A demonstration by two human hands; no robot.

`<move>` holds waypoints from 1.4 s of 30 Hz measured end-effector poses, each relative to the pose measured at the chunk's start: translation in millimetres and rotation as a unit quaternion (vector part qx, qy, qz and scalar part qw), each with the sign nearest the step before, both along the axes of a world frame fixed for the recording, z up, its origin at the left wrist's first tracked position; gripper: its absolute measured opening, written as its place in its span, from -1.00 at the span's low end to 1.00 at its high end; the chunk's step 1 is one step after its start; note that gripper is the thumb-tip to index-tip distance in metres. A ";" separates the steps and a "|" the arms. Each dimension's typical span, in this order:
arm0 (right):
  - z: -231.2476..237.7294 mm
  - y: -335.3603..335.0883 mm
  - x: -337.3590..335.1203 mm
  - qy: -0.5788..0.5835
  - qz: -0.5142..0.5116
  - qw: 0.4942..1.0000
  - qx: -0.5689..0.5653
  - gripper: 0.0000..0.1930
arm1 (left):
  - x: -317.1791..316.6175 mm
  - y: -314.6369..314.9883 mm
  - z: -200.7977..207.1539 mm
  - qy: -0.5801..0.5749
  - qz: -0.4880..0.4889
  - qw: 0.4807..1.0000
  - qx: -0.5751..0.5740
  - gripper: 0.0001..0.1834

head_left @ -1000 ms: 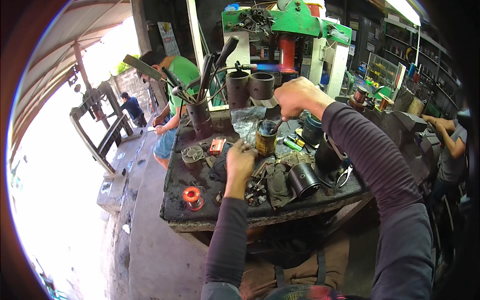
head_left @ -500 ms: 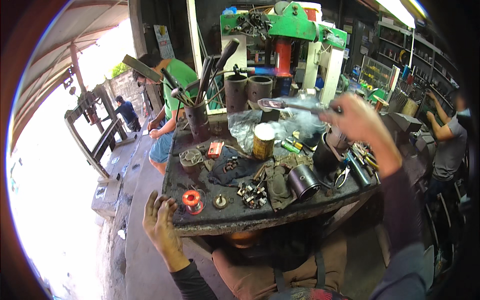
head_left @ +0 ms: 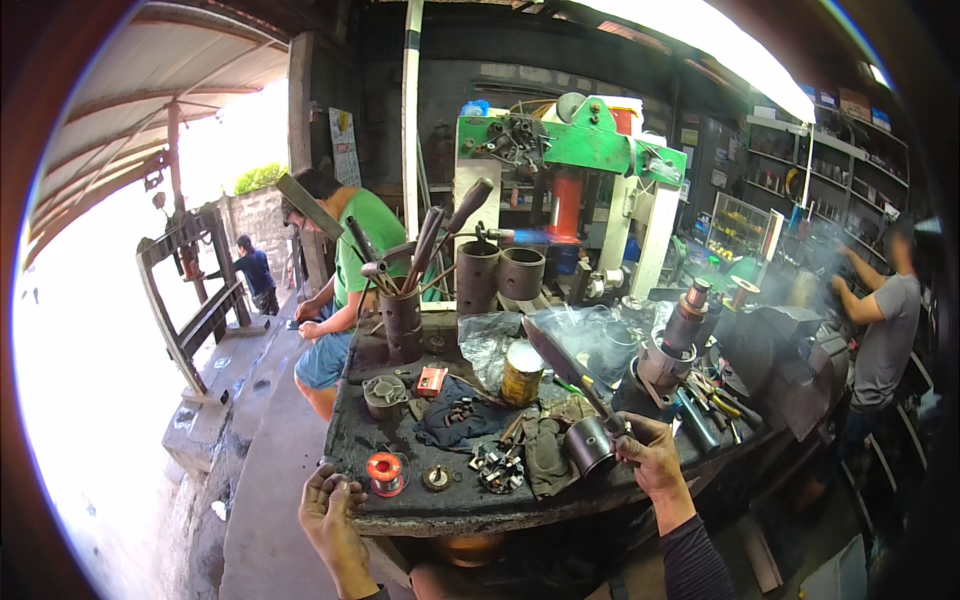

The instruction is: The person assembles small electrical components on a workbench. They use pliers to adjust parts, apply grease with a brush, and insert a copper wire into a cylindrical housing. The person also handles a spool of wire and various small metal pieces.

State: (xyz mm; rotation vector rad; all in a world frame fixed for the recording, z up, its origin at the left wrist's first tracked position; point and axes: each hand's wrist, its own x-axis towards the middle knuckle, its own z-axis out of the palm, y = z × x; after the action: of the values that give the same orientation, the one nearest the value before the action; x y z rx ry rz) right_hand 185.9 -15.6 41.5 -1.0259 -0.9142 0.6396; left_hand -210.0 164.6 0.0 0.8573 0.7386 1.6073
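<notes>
My right hand (head_left: 650, 462) grips the handle end of a long soldering iron (head_left: 563, 366), its broad dark head pointing up and to the left over the bench. Beneath the handle lies a dark metal cylinder (head_left: 590, 447). At the bench's front left corner, my left hand (head_left: 335, 512) has its fingers curled toward the thumb; whatever they may pinch is too small to make out. Just right of it stands an orange-ended spool of solder wire (head_left: 385, 473). A small round metal part (head_left: 437, 478) and a ring of brush-holder pieces (head_left: 497, 468) lie farther right.
A motor armature (head_left: 687, 318) stands upright in a housing at the right. Behind are a rusty can (head_left: 522, 374), a pot of long-handled tools (head_left: 403, 325) and a torch flame (head_left: 525, 236) beside two cylinders. Smoke drifts rightward. One person (head_left: 350, 250) sits left; another (head_left: 885, 310) stands right.
My right hand has come down and nearer with the soldering iron, away from the armature, which now shows. The left hand's fingers have curled in more. The view has shifted slightly.
</notes>
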 end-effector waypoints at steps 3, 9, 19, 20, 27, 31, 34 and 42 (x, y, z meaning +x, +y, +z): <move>0.2 -1.3 -2.7 0.003 -0.019 1.000 -0.005 -0.41 | 5.5 -3.2 -3.1 0.009 0.007 1.000 -0.013 -0.68; 24.4 18.1 -18.2 -0.103 -0.113 0.988 0.001 -0.48 | 15.1 23.1 43.2 0.097 0.055 0.990 0.086 -0.74; 96.6 166.8 3.9 0.137 -0.038 0.987 -0.079 -0.72 | 116.3 217.8 265.4 0.381 0.167 0.813 0.407 -0.75; 105.2 183.5 10.8 0.158 -0.046 0.981 -0.101 -0.71 | 133.9 240.1 285.8 0.387 0.159 0.794 0.441 -0.74; 131.5 260.4 9.8 0.221 -0.104 0.953 -0.178 -0.75 | 244.8 376.2 318.3 0.762 -0.089 0.585 0.263 -0.63; 137.5 271.9 1.0 0.240 -0.094 0.946 -0.198 -0.72 | 267.7 412.4 299.9 0.788 -0.129 0.555 0.234 -0.56; 143.9 270.4 -2.2 0.238 -0.093 0.946 -0.198 -0.72 | 276.0 424.8 296.0 0.773 -0.135 0.575 0.233 -0.54; 145.9 253.8 6.8 0.212 -0.030 0.956 -0.202 -0.54 | 268.5 400.3 322.7 0.739 -0.023 0.592 0.320 -0.57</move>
State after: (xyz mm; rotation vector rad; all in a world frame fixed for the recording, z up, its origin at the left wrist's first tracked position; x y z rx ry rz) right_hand 192.7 238.3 187.4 -1.2100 -0.3783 0.9768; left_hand 58.6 565.0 322.8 2.8415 1.1617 0.6999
